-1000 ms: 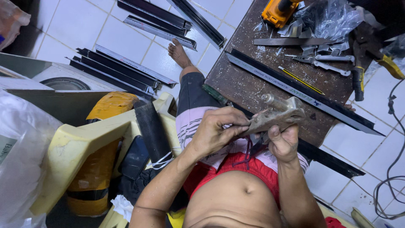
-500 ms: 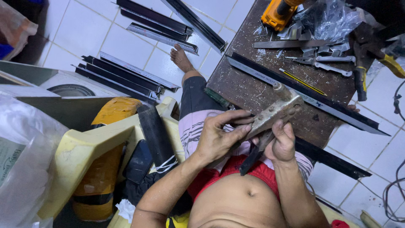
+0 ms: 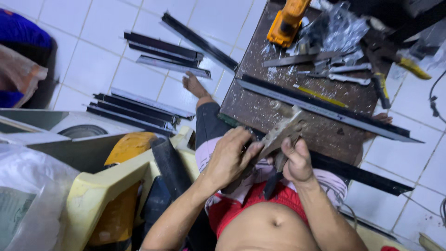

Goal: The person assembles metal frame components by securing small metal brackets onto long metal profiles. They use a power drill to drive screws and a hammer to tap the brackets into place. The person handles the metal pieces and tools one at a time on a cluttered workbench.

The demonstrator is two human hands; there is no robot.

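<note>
the white tiled floor (image 3: 93, 60) spreads under everything, with black metal strips (image 3: 134, 111) lying in bundles on it to my left. in front of my knees sits the low brown surface (image 3: 278, 111), dusted with metal filings, and a long dark metal bar (image 3: 325, 109) runs across it at a slant. a yellow power tool (image 3: 285, 21) stands at its far end, with pliers and scrap pieces near it.

closer in, over my lap, i hold a grey metal tool (image 3: 281, 132), angled up toward the surface. my left hand (image 3: 230, 158) is wrapped around its lower part, fingers curled tight. my right hand (image 3: 297, 162) pinches it from the other side, thumb up along the edge, with dark handles (image 3: 272, 183) hanging below.

i judge it stiff and fairly heavy for its size, all hard steel with sharp edges. best gripped low on the handles, fingers away from the worn upper end.
</note>
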